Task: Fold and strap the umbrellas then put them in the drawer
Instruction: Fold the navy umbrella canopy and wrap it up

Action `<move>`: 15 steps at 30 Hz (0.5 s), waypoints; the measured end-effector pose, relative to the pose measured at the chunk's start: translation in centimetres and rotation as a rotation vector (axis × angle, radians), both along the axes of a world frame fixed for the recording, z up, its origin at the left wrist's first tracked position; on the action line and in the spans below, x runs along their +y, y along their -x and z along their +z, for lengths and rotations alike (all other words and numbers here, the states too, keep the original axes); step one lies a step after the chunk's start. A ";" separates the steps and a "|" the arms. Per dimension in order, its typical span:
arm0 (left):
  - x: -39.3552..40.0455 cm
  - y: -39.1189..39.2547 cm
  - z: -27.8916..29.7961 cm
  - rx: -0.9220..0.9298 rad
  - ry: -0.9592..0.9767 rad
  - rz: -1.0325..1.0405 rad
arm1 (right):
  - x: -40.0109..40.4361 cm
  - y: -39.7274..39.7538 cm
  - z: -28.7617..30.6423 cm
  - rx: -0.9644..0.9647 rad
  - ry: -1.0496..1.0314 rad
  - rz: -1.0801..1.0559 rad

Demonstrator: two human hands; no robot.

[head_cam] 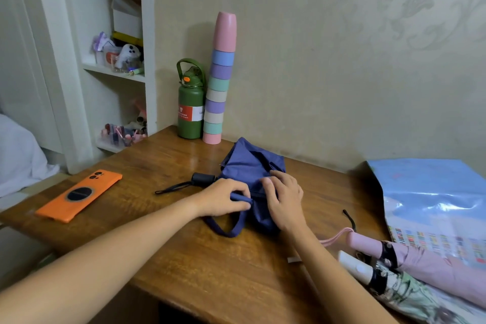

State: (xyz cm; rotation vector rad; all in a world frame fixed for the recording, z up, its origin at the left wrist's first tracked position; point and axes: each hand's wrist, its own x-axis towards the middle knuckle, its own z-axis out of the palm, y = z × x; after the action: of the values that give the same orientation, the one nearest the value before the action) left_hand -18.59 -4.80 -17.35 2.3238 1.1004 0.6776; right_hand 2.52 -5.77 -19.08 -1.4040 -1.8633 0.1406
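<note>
The left hand point(223, 198) pinches a rolled fold of blue fabric between thumb and curled fingers, at the near side of the blue umbrella point(252, 166). The right hand point(285, 198) lies on top of the canopy just beside it, fingers bent and pressing the cloth down, the fingertips close to those of the left hand. The blue umbrella lies near the middle of the wooden desk point(184, 258), its canopy loosely bunched and not yet strapped. Its black handle point(202, 179) points left toward the orange phone point(79, 196), with a black wrist loop point(172, 188) trailing farther left on the desk; the long axis runs roughly left to right, the fabric spreading toward the wall and the right. A blue strap point(227, 230) curls out from under the left hand onto the desk.

At the desk's right edge lie two more umbrellas, a pink umbrella point(420, 265) and a floral umbrella point(402, 292), side by side, handles pointing up-left toward the hands. Behind them lies a light blue plastic bag point(434, 192). A green bottle point(190, 110) and a stack of pastel cups point(219, 87) stand against the wall.
</note>
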 end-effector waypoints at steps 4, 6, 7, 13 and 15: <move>0.7 -0.4 1.1 -0.198 0.069 0.061 | -2.4 -0.7 0.7 0.108 -0.145 0.260; 0.8 -0.7 1.9 -0.270 0.173 0.121 | -2.9 -0.8 1.0 0.102 -0.125 0.310; 0.9 -0.8 2.3 -0.303 0.225 0.170 | -3.0 -0.9 1.2 0.069 -0.130 0.320; 1.7 -0.5 2.5 -0.369 0.325 0.282 | -1.6 -1.7 1.5 -0.326 -0.255 0.258; 1.5 -0.3 2.2 -0.396 0.193 0.208 | -1.6 -2.0 1.9 -0.252 -0.185 0.194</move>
State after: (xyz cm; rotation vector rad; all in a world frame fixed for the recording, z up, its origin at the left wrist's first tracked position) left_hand -18.25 -3.35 -15.17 1.8268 1.1667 1.0096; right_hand 4.54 -7.40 -17.19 -1.1557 -2.1583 -0.1159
